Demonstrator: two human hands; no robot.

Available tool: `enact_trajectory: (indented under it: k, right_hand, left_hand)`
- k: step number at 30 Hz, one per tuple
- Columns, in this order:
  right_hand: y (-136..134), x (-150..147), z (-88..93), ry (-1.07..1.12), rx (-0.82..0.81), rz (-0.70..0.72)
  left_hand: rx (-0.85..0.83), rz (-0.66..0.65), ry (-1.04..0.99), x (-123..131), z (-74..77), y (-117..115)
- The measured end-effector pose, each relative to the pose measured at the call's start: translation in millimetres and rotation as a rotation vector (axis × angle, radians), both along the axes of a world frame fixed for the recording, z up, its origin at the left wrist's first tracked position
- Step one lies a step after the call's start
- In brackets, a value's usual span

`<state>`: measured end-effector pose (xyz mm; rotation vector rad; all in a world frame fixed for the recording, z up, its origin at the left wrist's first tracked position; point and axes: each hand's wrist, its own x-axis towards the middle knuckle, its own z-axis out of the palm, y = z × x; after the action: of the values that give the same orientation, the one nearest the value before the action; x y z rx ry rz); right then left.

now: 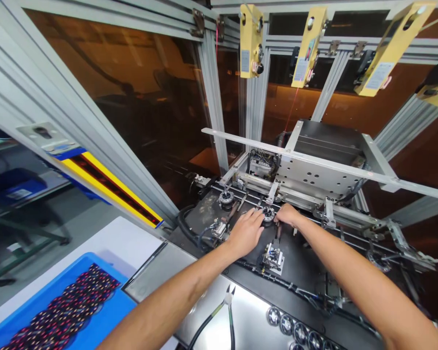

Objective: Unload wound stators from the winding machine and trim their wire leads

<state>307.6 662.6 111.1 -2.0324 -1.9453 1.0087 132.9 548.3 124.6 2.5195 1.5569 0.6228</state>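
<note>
A round metal part (268, 214) with a dark ring sits on a fixture of the black machine bed, between my two hands. My left hand (245, 234) lies at its left side, fingers stretched and fingertips touching or nearly touching its rim. On the other side, my right hand (287, 215) is closed, fingers curled down beside the rim; whatever it pinches is hidden. Another round part (226, 198) rests on a fixture farther left. A small clamp mechanism (273, 256) stands on the bed in front of my hands.
Side cutters (228, 297) lie on the silver ledge, with several round metal parts (286, 323) to their right. At left, a blue tray (113, 301) holds many small dark parts. Yellow laser units (306, 46) hang above; a metal bar (328, 165) crosses behind my hands.
</note>
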Motion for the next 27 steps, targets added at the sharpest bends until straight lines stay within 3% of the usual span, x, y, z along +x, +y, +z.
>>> enact_trajectory:
  k: [3,6,10,18,22,24,27]
  right_hand:
    - [16,-4,-5.1,-0.027,-0.110,-0.069]
    - [19,-3,-3.0,-0.001,-0.107,-0.121]
    - [7,1,2.7,0.124,-0.100,-0.083]
    - [4,-8,-4.1,0.195,-0.092,-0.023]
    - [-21,3,31.8,0.186,0.014,0.055]
    - [-45,32,60.1,0.190,0.078,0.123]
    - [-79,98,95.6,0.153,0.148,0.163]
  left_hand:
    - [-0.035,-0.001,0.022,11,-16.9,11]
    - [-0.066,-0.006,0.060,14,-23.8,16]
    - [-0.086,-0.013,0.108,16,-22.1,18]
    - [-0.143,0.001,0.196,22,-17.8,19]
    - [-0.168,-0.007,0.237,22,-16.8,17]
    - [-0.181,-0.020,0.243,18,-14.5,15]
    - [-0.197,-0.042,0.229,11,-1.5,13]
